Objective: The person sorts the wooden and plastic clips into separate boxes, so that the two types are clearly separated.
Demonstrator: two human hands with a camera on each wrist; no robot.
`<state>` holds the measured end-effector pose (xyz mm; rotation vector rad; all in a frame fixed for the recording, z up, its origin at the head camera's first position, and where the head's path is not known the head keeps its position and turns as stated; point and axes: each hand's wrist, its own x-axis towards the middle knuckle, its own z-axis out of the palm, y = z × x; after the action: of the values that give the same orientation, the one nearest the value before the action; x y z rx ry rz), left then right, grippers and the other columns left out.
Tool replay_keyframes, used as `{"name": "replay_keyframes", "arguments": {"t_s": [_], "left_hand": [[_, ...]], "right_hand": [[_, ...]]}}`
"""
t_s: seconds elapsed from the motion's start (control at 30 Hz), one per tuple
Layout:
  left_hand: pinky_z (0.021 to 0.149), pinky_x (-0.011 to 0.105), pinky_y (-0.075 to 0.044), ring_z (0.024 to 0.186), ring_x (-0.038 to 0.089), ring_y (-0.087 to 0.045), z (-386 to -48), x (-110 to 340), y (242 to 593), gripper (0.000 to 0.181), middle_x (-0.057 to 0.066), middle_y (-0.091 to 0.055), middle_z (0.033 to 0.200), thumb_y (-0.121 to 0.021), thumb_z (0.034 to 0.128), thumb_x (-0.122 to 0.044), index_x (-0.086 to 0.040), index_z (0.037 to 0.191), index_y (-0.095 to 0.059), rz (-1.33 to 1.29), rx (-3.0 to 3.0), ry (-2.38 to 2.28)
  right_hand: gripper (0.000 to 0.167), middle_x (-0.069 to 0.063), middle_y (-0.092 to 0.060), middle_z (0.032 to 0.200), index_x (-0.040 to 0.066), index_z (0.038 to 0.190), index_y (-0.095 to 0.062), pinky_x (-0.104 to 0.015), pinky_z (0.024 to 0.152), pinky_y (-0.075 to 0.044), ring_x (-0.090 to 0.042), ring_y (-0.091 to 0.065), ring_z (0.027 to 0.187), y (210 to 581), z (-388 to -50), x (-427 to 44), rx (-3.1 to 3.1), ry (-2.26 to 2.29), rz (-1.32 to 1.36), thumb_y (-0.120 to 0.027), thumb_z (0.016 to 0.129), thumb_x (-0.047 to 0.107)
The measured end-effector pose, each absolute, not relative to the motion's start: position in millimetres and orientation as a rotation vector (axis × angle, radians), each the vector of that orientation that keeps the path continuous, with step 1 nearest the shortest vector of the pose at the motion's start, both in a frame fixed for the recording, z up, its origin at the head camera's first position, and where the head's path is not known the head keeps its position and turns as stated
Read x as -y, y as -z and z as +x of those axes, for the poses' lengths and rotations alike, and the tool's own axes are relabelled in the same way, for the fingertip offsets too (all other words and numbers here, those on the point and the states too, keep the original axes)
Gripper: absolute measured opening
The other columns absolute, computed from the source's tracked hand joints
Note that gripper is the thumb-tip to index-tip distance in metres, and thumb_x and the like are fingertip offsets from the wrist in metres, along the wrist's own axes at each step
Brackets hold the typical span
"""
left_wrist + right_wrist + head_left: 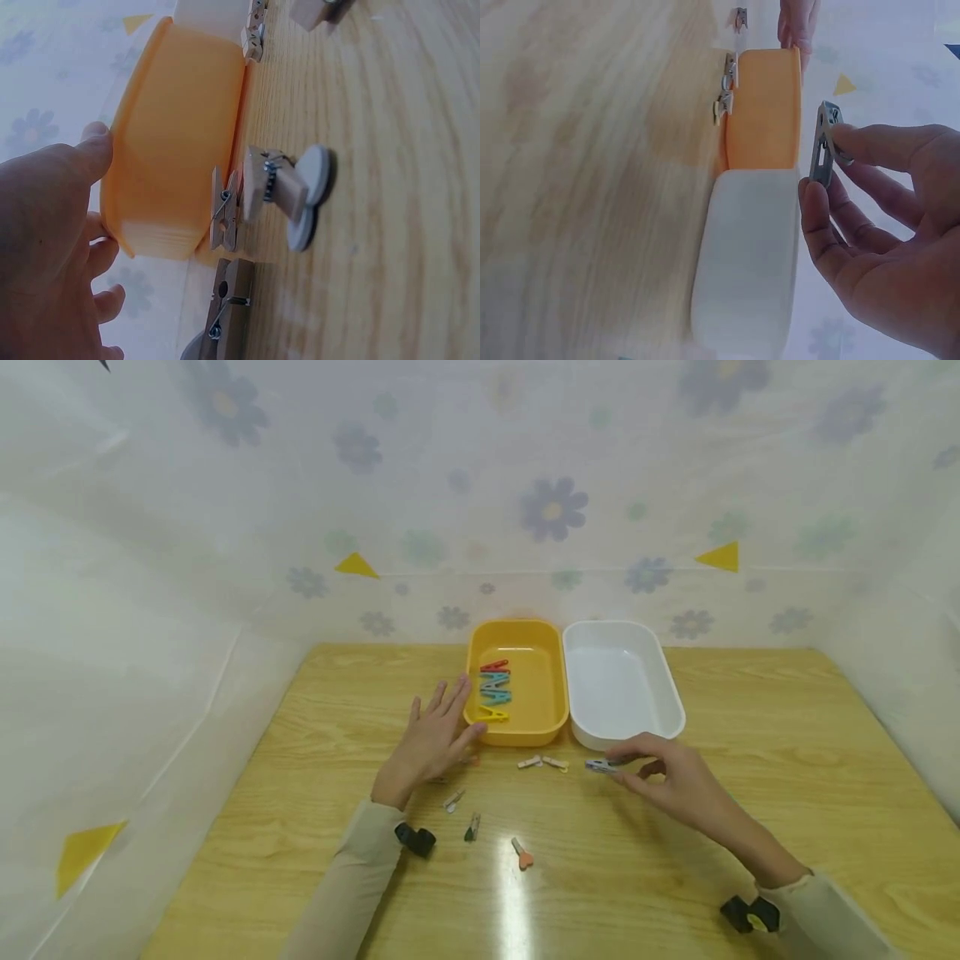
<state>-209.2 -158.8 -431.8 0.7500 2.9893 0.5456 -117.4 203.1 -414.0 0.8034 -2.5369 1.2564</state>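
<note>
My right hand (678, 777) pinches a grey clothespin (600, 766) between thumb and fingertips, just above the table by the white tub's near edge. In the right wrist view the clothespin (825, 142) stands lengthwise between the fingertips. My left hand (431, 739) touches the near left corner of a yellow tub (536, 737), its fingers along the left side and the thumb at the front. Red, blue-green and yellow clothespins (495, 697) lie in a column inside that tub. Small wooden clothespins (530, 762) are scattered in front, some partly hidden by the left hand.
A white tub (622, 685) stands against the yellow one's right side. Nearer on the wooden table (615, 893) lie a clothespin with an orange heart (522, 854) and one with a dark green end (472, 828). A flowered curtain (465, 485) hangs behind.
</note>
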Motion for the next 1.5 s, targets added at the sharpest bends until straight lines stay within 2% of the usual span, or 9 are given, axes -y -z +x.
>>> {"name": "replay_keyframes", "arguments": {"t_s": [0.1, 0.23, 0.73, 0.9, 1.13, 1.3, 1.5], "left_hand": [[0.119, 0.07, -0.007, 0.157, 0.033, -0.006, -209.9, 159.9, 433.6, 0.078, 0.003, -0.005, 0.172, -0.032, 0.1076, -0.06, -0.019, 0.166, 0.0, 0.752, -2.997, -0.539], [0.119, 0.07, -0.006, 0.157, 0.034, -0.007, -210.3, 161.7, 436.6, 0.078, 0.002, -0.005, 0.172, -0.033, 0.1078, -0.06, -0.019, 0.166, 0.001, 0.739, -3.004, -0.54], [0.119, 0.069, -0.007, 0.157, 0.032, -0.007, -209.9, 163.0, 437.6, 0.078, 0.0, -0.004, 0.172, -0.03, 0.1074, -0.062, -0.021, 0.166, 0.002, 0.733, -3.001, -0.527], [0.119, 0.069, -0.006, 0.158, 0.029, -0.002, -210.2, 161.8, 437.0, 0.078, 0.0, -0.003, 0.172, -0.03, 0.1073, -0.062, -0.021, 0.166, 0.003, 0.73, -2.995, -0.513], [0.12, 0.068, -0.006, 0.157, 0.026, 0.001, -210.0, 160.7, 435.0, 0.079, 0.0, -0.003, 0.172, -0.03, 0.1072, -0.062, -0.02, 0.166, 0.001, 0.74, -2.997, -0.513], [0.119, 0.069, -0.006, 0.158, 0.028, 0.0, -210.3, 160.2, 434.4, 0.079, 0.001, -0.004, 0.172, -0.031, 0.1073, -0.061, -0.018, 0.166, -0.001, 0.753, -3.0, -0.522], [0.12, 0.068, -0.006, 0.158, 0.029, -0.002, -210.5, 159.7, 433.6, 0.078, -0.001, -0.002, 0.172, -0.03, 0.107, -0.063, -0.022, 0.165, 0.003, 0.74, -2.997, -0.501]], "right_hand": [[0.029, -0.002, -0.073, 0.105, 0.008, 0.109, -0.075, -0.025, 0.066, -0.059, -0.011, -0.069, 0.088, 409.2, -121.5, -200.5, 2.513, -1.259, 0.801, -0.081, 0.084, -0.005], [0.028, -0.003, -0.073, 0.104, 0.009, 0.108, -0.076, -0.025, 0.068, -0.059, -0.016, -0.071, 0.09, 400.5, -129.0, -193.1, 2.466, -1.268, 0.82, -0.082, 0.084, -0.004], [0.023, -0.001, -0.073, 0.104, 0.01, 0.104, -0.077, -0.024, 0.07, -0.058, -0.025, -0.07, 0.092, 388.8, -167.1, -167.2, 2.472, -1.231, 0.769, -0.084, 0.084, 0.002], [0.02, -0.001, -0.074, 0.104, 0.009, 0.104, -0.077, -0.034, 0.073, -0.059, -0.028, -0.07, 0.093, 391.8, -181.0, -158.9, 2.518, -1.217, 0.736, -0.084, 0.086, 0.006], [0.019, -0.003, -0.075, 0.106, 0.009, 0.107, -0.076, -0.049, 0.082, -0.057, -0.024, -0.069, 0.099, 394.0, -195.9, -146.4, 2.583, -1.204, 0.709, -0.081, 0.09, 0.011], [0.018, -0.003, -0.075, 0.105, 0.007, 0.107, -0.076, -0.049, 0.084, -0.056, -0.024, -0.069, 0.098, 397.7, -206.3, -139.4, 2.621, -1.179, 0.69, -0.082, 0.089, 0.01], [0.019, -0.006, -0.075, 0.103, 0.005, 0.106, -0.076, -0.05, 0.078, -0.053, -0.029, -0.068, 0.096, 404.5, -215.8, -132.8, 2.612, -1.153, 0.708, -0.082, 0.088, 0.008]]}}
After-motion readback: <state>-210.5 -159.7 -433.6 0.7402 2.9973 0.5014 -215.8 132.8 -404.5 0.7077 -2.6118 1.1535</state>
